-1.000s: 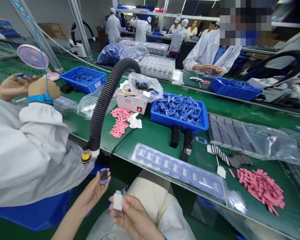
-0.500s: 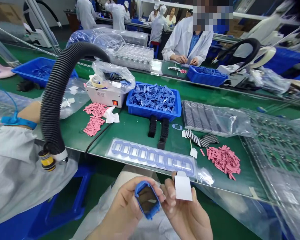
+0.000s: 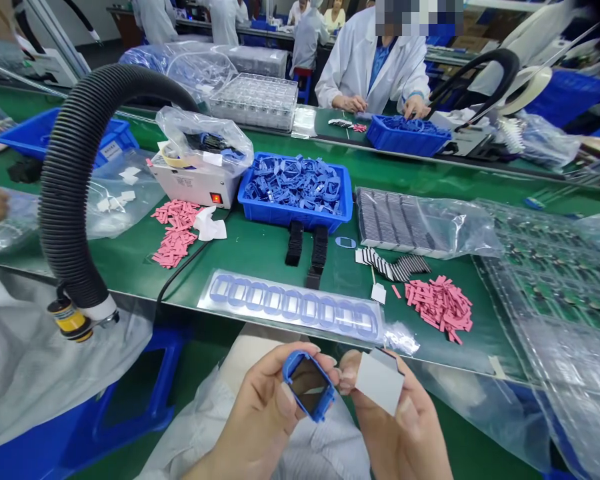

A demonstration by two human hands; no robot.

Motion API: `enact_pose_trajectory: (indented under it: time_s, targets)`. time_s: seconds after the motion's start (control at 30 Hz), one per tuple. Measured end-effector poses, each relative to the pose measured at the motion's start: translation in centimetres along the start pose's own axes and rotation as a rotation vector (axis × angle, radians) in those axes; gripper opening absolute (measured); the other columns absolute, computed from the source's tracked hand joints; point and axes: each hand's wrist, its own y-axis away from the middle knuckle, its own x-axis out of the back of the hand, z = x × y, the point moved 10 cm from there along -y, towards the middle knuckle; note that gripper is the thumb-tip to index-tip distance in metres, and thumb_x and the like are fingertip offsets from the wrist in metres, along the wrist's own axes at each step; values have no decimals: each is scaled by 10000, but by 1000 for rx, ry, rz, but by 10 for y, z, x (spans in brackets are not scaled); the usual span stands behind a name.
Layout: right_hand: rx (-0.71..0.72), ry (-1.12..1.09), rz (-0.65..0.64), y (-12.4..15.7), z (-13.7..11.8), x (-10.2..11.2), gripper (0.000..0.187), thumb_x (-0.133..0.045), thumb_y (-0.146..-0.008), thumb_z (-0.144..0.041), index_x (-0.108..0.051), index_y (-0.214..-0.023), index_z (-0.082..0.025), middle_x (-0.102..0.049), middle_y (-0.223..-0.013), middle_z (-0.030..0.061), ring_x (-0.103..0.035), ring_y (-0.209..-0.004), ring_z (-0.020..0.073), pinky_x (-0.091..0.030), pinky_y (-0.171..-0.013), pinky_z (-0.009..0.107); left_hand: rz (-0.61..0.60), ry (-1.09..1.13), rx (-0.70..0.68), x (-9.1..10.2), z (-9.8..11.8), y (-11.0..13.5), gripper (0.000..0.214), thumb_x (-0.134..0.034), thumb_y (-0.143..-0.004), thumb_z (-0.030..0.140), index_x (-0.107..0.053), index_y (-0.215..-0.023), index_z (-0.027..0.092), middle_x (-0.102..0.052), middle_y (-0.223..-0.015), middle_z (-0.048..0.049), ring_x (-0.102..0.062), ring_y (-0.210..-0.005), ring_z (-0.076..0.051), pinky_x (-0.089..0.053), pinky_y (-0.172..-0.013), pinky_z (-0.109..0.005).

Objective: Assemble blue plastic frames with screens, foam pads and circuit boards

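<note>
I've got the left hand (image 3: 260, 417) clamped on a blue frame (image 3: 309, 385), thumb on the near edge, fingers over the far one, dark window facing up. The right hand (image 3: 405, 427) is just beside it, pinching a white card (image 3: 380, 381) held tilted. Both are low over the lap, in front of the green bench (image 3: 260, 257), below the bagged strip of frames (image 3: 290, 310).

Hands: blue rectangular plastic frame (image 3: 309, 385) in the left hand (image 3: 260, 413), just left of the white square sheet (image 3: 380, 381) in the right hand (image 3: 405, 427).
Table edge: clear plastic strip of frames (image 3: 290, 308) on the green table (image 3: 260, 250), beyond the hands.
Bin: blue plastic bin (image 3: 296, 190) farther back, white box machine (image 3: 193, 183) at its left.
Hose: black corrugated hose (image 3: 70, 167) at far left.
</note>
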Motion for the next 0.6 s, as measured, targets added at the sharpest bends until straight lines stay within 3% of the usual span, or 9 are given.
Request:
enact_pose_trajectory:
  time_s: [0.13,0.23,0.37,0.6]
  targets:
    - [438,243,100,14,-46,0,232,-599,-873,-342,-648,-1068,-226,-681,-784,91,-655,-743,225,-538,-584,346,-49,-37,-17,2,0,-2,301,-793,-660,390,-763,-939,281,-765,-950,-13,-692,-911,-171,-521,-786,-206]
    - [677,448,54,26,-67,-16,273,-652,-835,-221,-658,-1106,-188,-709,-833,86,-651,-791,232,-541,-606,357,-69,-113,-40,4,0,-4,313,-791,-662,401,-760,-956,298,-767,-984,-14,-682,-950,-185,-504,-850,-226]
    - [694,721,-9,28,-68,-26,202,-689,-786,-151,-702,-983,-195,-745,-880,67,-660,-866,233,-556,-653,338,-28,-193,-72,8,-1,-5,333,-797,-636,439,-772,-933,290,-765,-1028,-32,-666,-980,-205,-495,-858,-230]
    - [663,738,67,31,-66,-19,179,-719,-744,-141,-708,-914,-195,-753,-879,56,-644,-815,223,-532,-676,352,7,-143,-81,14,-6,-5,332,-806,-628,423,-771,-935,303,-772,-1005,-17,-679,-902,-173,-510,-792,-195]
